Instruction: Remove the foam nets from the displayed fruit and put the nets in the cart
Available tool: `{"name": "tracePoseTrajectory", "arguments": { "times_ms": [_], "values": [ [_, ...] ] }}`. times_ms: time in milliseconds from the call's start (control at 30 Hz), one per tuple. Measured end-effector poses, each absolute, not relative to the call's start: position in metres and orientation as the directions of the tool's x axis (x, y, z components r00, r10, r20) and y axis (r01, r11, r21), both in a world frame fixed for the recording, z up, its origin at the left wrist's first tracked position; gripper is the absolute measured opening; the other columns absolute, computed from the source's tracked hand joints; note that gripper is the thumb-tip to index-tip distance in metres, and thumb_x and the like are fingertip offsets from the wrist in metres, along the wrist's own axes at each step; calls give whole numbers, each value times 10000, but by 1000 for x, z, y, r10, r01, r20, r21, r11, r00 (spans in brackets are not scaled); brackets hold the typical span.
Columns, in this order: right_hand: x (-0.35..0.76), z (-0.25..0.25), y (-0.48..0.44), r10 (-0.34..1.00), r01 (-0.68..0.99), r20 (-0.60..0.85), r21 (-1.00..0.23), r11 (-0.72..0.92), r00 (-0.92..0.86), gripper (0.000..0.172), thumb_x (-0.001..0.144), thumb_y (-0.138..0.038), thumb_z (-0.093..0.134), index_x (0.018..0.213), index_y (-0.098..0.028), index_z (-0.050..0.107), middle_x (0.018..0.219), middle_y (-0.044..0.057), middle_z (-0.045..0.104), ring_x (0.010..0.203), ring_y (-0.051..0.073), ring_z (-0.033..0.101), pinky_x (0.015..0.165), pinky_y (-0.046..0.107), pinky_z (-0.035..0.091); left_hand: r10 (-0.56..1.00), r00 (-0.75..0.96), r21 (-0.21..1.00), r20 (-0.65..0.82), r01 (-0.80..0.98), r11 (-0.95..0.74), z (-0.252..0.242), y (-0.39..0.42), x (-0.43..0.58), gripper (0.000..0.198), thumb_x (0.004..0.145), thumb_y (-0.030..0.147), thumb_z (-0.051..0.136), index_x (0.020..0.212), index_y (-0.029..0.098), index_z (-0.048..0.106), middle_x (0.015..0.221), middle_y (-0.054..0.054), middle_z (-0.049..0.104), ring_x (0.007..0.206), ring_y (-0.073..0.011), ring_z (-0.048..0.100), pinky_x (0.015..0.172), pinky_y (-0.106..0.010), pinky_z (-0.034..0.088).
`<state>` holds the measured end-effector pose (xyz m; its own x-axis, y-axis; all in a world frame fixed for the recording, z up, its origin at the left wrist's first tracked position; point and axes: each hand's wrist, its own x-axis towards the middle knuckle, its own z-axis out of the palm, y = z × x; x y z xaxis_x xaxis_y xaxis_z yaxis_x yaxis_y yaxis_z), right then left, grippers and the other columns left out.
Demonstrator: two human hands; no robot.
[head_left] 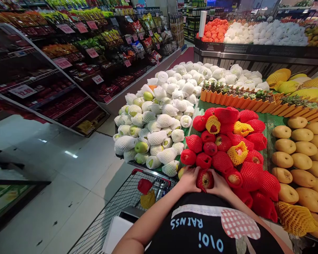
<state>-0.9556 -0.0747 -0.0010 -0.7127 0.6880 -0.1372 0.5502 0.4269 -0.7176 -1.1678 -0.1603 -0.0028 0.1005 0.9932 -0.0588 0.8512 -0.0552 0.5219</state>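
Observation:
Between my two hands is a red apple (205, 179) in a red foam net, its stem or blossom end facing up at me. My left hand (190, 179) wraps its left side and my right hand (219, 184) its right side. Around them lies a pile of apples in red foam nets (222, 160), a few in yellow nets (237, 152). Just left of my left hand, a yellowish fruit (181, 172) shows in part. The undersides of my fingers are hidden.
White-netted green fruit (159, 137) is heaped to the left, brown-yellow pears (304, 155) sit in rows to the right. A shopping cart (113, 208) holding red and yellow nets stands at my left. An orange little fence (235, 104) runs behind the apples. Snack shelves (95, 53) line the far left.

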Motion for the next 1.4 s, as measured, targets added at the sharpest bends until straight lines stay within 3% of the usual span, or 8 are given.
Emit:
{"name": "tracePoseTrajectory", "arguments": {
  "times_ms": [333, 633, 733, 833, 1000, 1133, 1267, 1400],
  "values": [
    [-943, -6, -80, 748, 346, -24, -896, 278, -664, 742, 664, -405, 896, 1329, -266, 598, 1346, 120, 746, 1243, 345, 719, 1099, 540, 561, 1000, -13, 646, 16, 763, -1, 11, -170, -1170, 1014, 494, 476, 952, 1383, 201, 549, 1249, -157, 734, 1185, -436, 703, 1135, -589, 465],
    [-952, 3, -78, 847, 124, -66, -992, 0, -528, 766, 732, -613, 870, 1364, -273, 601, 1467, 163, 673, 1371, 358, 633, 1203, 568, 479, 970, -239, 855, 51, 512, 81, 38, -164, -1161, 840, 659, 489, 927, 1370, 246, 550, 1359, -118, 686, 1269, -355, 665, 1155, -539, 497],
    [-954, 1, -78, 846, 85, -105, -994, -71, -523, 798, 724, -682, 852, 1366, -278, 605, 1441, 164, 693, 1349, 373, 652, 1181, 582, 494, 981, -179, 893, 68, 449, 20, 39, -163, -1157, 989, 622, 550, 973, 1446, 244, 518, 1458, -142, 620, 1375, -377, 596, 1217, -567, 446],
    [-954, 3, -81, 845, 44, -117, -993, -110, -522, 831, 706, -670, 868, 1383, -273, 596, 1451, 174, 685, 1347, 375, 653, 1173, 591, 500, 986, -139, 929, 91, 368, -34, 35, -165, -1153, 1183, 518, 509, 1033, 1518, 241, 461, 1536, -160, 543, 1442, -385, 537, 1257, -565, 409],
    [-949, 23, -77, 783, 132, -122, -990, -51, -610, 820, 757, -538, 868, 1470, -278, 559, 1544, 164, 619, 1389, 348, 628, 1189, 577, 497, 962, -272, 980, 35, 196, 20, 21, -171, -1148, 1074, 592, 300, 955, 1526, 257, 426, 1557, -126, 529, 1449, -336, 539, 1286, -527, 381],
    [-945, 40, -67, 699, 193, -160, -981, -33, -696, 946, 685, -457, 933, 1513, -260, 520, 1561, 176, 591, 1410, 362, 609, 1204, 586, 479, 957, -291, 996, 17, 83, 7, 16, -174, -1147, 1027, 555, 262, 924, 1463, 258, 445, 1525, -114, 550, 1436, -344, 543, 1298, -554, 352],
    [-949, 39, -70, 628, 143, -202, -979, -144, -752, 1202, 602, -524, 980, 1595, -292, 344, 1606, 194, 516, 1447, 363, 580, 1203, 591, 474, 968, -243, 997, 70, 23, -67, 22, -173, -1149, 1031, 545, 336, 942, 1451, 252, 459, 1539, -126, 530, 1450, -363, 528, 1302, -562, 344],
    [-959, 24, -84, 760, 73, -94, -995, -61, -644, 1255, 630, -588, 945, 1615, -320, 214, 1665, 196, 411, 1542, 352, 472, 1270, 589, 391, 991, -116, 998, 60, -28, -64, 32, -166, -1153, 1092, 644, 493, 924, 1564, 237, 395, 1612, -158, 480, 1518, -376, 474, 1313, -550, 336]
  ]
}}
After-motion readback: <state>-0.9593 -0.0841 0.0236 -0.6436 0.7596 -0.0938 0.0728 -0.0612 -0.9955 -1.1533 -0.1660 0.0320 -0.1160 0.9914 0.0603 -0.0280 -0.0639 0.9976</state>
